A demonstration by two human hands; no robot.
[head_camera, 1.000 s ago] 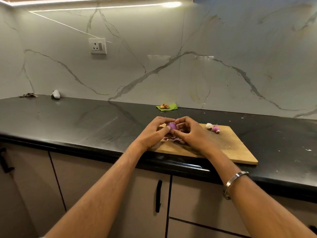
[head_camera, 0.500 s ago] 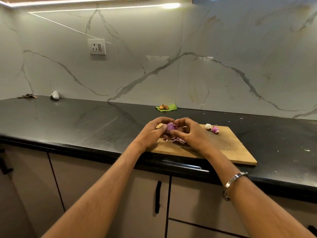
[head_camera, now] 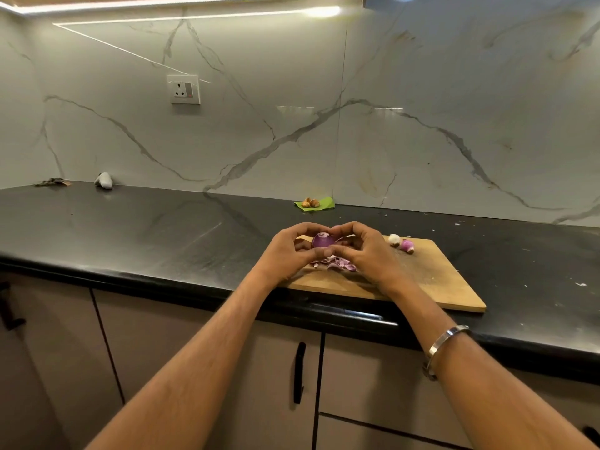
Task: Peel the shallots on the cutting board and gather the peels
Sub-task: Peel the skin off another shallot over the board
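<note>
Both my left hand (head_camera: 287, 254) and right hand (head_camera: 370, 254) curl their fingers around a purple shallot (head_camera: 322, 241) just above the peels (head_camera: 337, 264) at the cutting board's (head_camera: 431, 280) nine o'clock end.

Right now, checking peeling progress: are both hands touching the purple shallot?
Touching. The head view shows the left hand and right hand gripping the purple shallot between their fingertips.

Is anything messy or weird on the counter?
A bit messy: purple peels lie loose on the cutting board beneath the hands, and pale specks dot the black counter right of it. Nothing looks broken.
</note>
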